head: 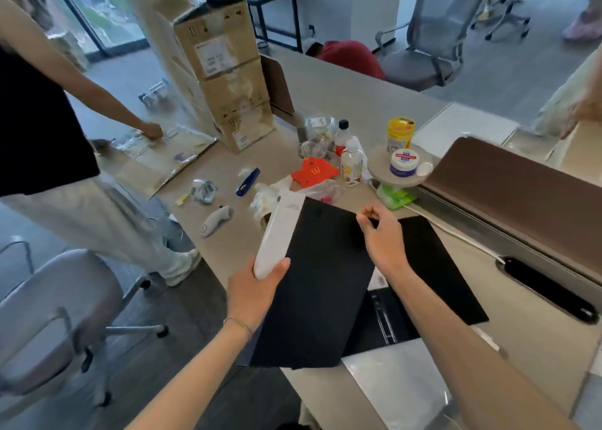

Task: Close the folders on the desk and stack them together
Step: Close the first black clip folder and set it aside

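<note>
Item: black folder [312, 286], matte, flat, rectangular, with a smooth white rounded spine [277, 234]. My left hand [252, 294] clasps the spine's near end. My right hand [379, 234] pinches its far edge. A second black folder [439, 266] lies open on the beige desk [325, 97] beneath.

Left hand [252, 291] grips the white spine of a black binder [312, 283], holding it tilted over the worktop [325, 104] edge. Right hand [379, 234] pinches the cover's far edge. Beneath lies a second black folder [443, 266], open, metal rings showing.
</note>
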Demonstrator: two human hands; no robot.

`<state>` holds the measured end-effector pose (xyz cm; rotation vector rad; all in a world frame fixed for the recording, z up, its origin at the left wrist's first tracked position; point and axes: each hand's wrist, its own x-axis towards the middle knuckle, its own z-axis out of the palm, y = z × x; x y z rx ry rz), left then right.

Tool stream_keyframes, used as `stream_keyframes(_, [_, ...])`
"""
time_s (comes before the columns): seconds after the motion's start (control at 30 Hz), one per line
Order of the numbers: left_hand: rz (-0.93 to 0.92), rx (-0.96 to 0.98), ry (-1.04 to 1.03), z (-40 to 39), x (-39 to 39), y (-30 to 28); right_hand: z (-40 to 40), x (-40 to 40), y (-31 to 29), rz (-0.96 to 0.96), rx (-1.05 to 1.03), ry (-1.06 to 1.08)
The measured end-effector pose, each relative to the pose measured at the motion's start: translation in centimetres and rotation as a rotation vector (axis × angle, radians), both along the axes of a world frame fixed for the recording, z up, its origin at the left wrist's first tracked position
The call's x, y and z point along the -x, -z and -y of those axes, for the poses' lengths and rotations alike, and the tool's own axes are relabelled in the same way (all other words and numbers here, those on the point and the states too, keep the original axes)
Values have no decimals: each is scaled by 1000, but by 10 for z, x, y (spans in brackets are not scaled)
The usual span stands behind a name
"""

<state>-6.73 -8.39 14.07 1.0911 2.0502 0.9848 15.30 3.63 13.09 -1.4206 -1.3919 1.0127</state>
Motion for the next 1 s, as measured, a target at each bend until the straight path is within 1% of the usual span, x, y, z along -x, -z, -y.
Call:
stream_keyframes(0.07, [47, 0, -20, 1, 2, 5, 1, 1, 3, 52, -5, -24])
stream_keyframes(0.17, [136, 30, 4, 0, 1, 17, 2, -9, 16, 163, -31, -19])
stream_keyframes(0.23, [212, 43, 17, -2, -1, 24, 3, -23, 28, 212, 11, 0])
stream_keyframes(0.27, [251, 48, 17, -5, -3, 28, 7, -32, 36, 204, 62, 15])
stream_keyframes(0.33, [323, 72, 18, -9, -6, 37, 21, -50, 51, 122, 218, 47])
stream_keyframes(0.43, [414, 105, 7, -15, -16, 52, 56, -70, 69, -74, 413, 54])
stream_keyframes(0.5, [466, 148, 14, -20, -25, 61, 80, -82, 77, -158, 468, 87])
stream_keyframes(0.57, [499, 178, 55, -26, -39, 68, 103, -94, 81, -168, 485, 123])
stream_keyframes(0.7, [495, 203, 153, -33, -79, 79, 140, -118, 79, -178, 436, 258])
stream_keyframes(0.83, [507, 213, 282, -31, -136, 82, 169, -150, 74, -163, 364, 405])
stream_keyframes(1.0, [359, 164, 524, -15, -215, 82, 205, -201, 76, -80, 310, 583])
